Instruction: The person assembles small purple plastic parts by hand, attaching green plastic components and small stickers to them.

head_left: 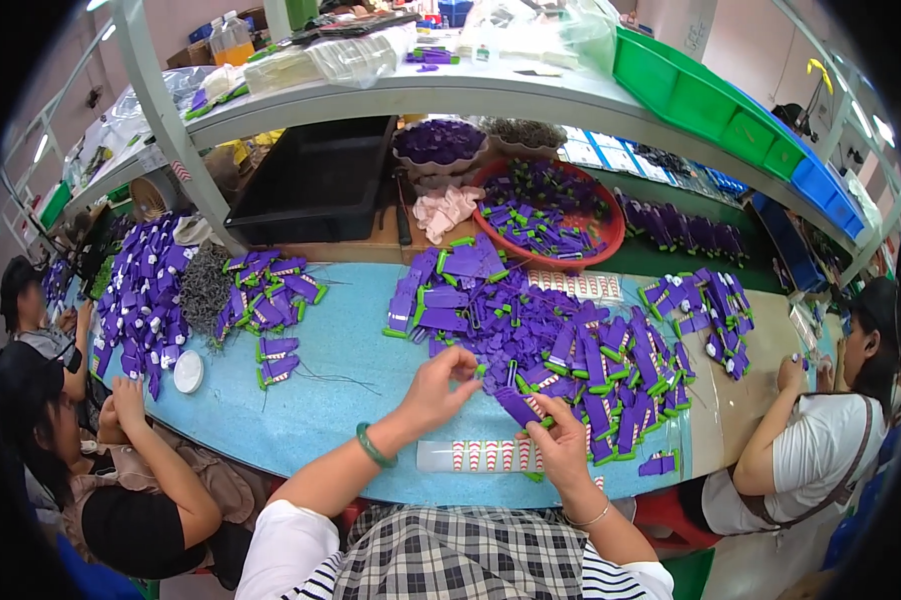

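My left hand [437, 390], with a green bangle at its wrist, is pinched at a small bright green piece [481, 371]. Between the fingers and thumb of my right hand [563, 438] is a flat purple plastic part [517, 404] with a green edge, tilted toward my left hand. Just below it on the blue table lies a clear sheet of striped stickers [483, 456]. A pile of small purple pieces [501, 325] spreads beyond my hands. To the right of my right hand are heaped purple-and-green parts [626, 370] with striped stickers on several.
A red basin [616, 243] of purple parts and a black tray [311, 190] stand at the back, under a shelf [451, 92]. Left are more purple parts [149, 290], dark wire pieces [205, 285] and a white lid [189, 371]. Co-workers sit on both sides.
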`<state>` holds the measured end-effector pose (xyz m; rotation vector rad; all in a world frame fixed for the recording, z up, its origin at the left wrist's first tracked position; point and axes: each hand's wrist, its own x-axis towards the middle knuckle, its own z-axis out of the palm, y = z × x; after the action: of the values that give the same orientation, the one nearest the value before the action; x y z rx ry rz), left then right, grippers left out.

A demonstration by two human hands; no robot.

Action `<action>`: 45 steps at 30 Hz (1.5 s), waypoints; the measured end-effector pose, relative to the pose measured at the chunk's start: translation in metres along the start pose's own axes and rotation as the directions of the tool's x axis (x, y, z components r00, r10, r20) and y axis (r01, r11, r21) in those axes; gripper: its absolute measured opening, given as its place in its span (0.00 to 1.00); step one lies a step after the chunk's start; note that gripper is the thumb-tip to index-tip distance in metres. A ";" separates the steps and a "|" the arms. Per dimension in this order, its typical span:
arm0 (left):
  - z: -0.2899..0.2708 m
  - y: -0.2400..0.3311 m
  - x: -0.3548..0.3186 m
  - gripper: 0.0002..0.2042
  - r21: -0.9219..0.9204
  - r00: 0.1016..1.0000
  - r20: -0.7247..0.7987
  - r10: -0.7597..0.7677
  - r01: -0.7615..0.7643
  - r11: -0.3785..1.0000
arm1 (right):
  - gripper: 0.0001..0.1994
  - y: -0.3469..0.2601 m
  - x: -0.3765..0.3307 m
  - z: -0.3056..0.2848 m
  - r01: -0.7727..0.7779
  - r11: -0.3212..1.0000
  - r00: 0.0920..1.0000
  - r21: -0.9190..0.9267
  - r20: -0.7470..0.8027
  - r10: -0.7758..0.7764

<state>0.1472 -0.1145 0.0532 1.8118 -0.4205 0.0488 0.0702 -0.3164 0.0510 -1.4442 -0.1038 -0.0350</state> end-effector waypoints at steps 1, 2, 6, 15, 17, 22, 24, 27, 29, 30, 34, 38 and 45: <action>0.000 -0.001 -0.007 0.08 -0.220 0.995 0.023 -0.102 0.104 0.970 | 0.19 -0.001 0.002 0.002 0.033 0.997 0.999 -0.064 0.022 -0.031; 0.000 -0.002 -0.015 0.08 -0.424 0.980 0.064 -0.190 0.199 0.883 | 0.19 0.001 0.004 0.006 0.060 0.991 0.998 -0.120 0.031 -0.056; 0.001 0.009 -0.042 0.11 -0.478 0.968 0.043 -0.249 0.239 0.845 | 0.16 0.002 0.003 0.010 0.187 0.875 0.982 -0.447 0.087 -0.166; -0.009 -0.001 -0.069 0.09 -0.569 0.911 -0.024 -0.412 0.326 0.755 | 0.16 -0.015 -0.003 0.025 0.335 0.773 0.939 -0.538 0.252 -0.232; -0.009 -0.016 -0.069 0.10 -0.620 0.911 0.074 -0.406 0.361 0.697 | 0.20 -0.013 0.004 0.013 0.295 0.797 0.935 -0.527 0.331 -0.127; -0.003 0.013 -0.078 0.08 -0.121 0.957 0.210 -0.199 0.227 0.966 | 0.18 -0.021 0.016 0.002 0.241 0.814 0.857 -0.529 0.510 0.077; -0.002 0.015 -0.077 0.09 -0.202 0.967 0.179 -0.184 0.219 0.955 | 0.17 -0.031 0.011 0.014 0.089 0.885 0.875 -0.457 0.460 0.150; 0.005 0.017 -0.083 0.08 -0.580 0.956 0.085 -0.280 0.276 0.767 | 0.20 -0.023 -0.003 0.042 -0.001 0.996 0.969 -0.087 0.244 0.023; 0.007 -0.027 -0.086 0.09 -0.734 0.926 0.194 -0.323 0.355 0.579 | 0.23 -0.017 -0.011 0.052 0.170 0.968 0.942 -0.187 0.320 -0.104; -0.003 -0.010 -0.089 0.09 -0.727 0.921 0.200 -0.333 0.368 0.579 | 0.23 -0.016 -0.012 0.049 0.160 0.971 0.945 -0.178 0.313 -0.098; -0.034 0.044 -0.087 0.07 -0.344 0.979 0.199 -0.052 0.120 0.931 | 0.15 -0.019 0.009 0.028 0.310 0.903 0.860 -0.299 0.494 -0.131; -0.040 0.054 -0.082 0.08 0.108 0.955 0.206 0.214 -0.239 0.965 | 0.08 -0.039 0.014 0.046 0.543 0.753 0.698 -0.372 0.699 -0.157; -0.063 0.034 -0.085 0.03 0.244 0.985 0.170 0.042 -0.084 0.966 | 0.06 -0.026 0.049 0.015 0.610 0.223 0.788 -0.760 0.610 -0.079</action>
<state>0.0687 -0.0411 0.0815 2.0592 -0.6114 -0.0032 0.1160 -0.3033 0.0827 -2.6259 -0.9998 -0.1725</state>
